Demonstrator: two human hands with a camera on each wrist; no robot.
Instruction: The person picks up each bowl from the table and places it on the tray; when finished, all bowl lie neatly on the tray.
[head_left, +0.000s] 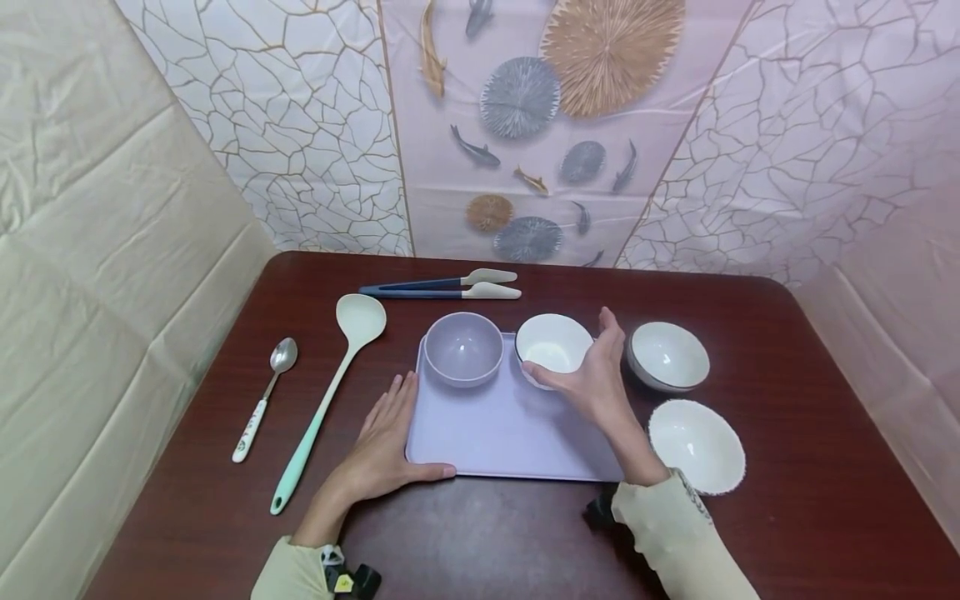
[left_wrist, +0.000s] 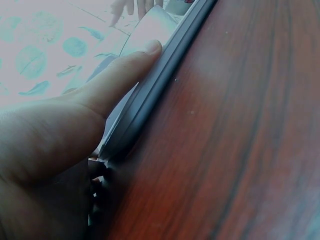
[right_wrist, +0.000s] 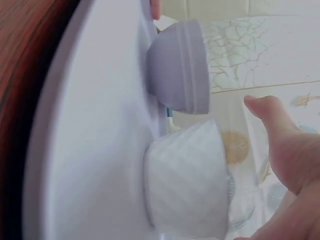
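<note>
At far edge of smooth lilac tray (head_left: 510, 442): diamond-textured white bowl (head_left: 551, 337), beside glossy lilac bowl (head_left: 465, 348). Your right hand (head_left: 598, 383) spread over white bowl; your left hand (head_left: 384, 457), fingers straight, touches tray.

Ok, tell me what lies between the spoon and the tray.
In the head view, the ladle lies there, then the left hand at the left edge of the tray.
</note>
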